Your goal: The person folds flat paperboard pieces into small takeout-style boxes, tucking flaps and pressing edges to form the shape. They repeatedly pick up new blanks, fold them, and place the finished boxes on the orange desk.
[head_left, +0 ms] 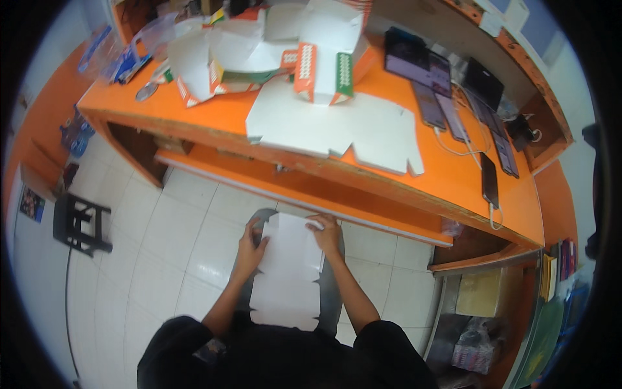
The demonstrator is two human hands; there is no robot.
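White flat carton blank [288,272] between hands: left hand [249,245] grip clasps left edge, right hand [326,235] pinches top corner.

Two hands: left hand [249,243], right hand [326,233], on one flat white carton blank [288,272]. One black stool [79,223] left. One orange tabletop [220,113] far. Phones far right: number unclear.

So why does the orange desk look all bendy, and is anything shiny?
Head view: the fisheye lens bends the orange desk's straight edge and leaves black corners; ceiling light glares off the white floor tiles; both hands on the white cardboard sheet look slightly soft.
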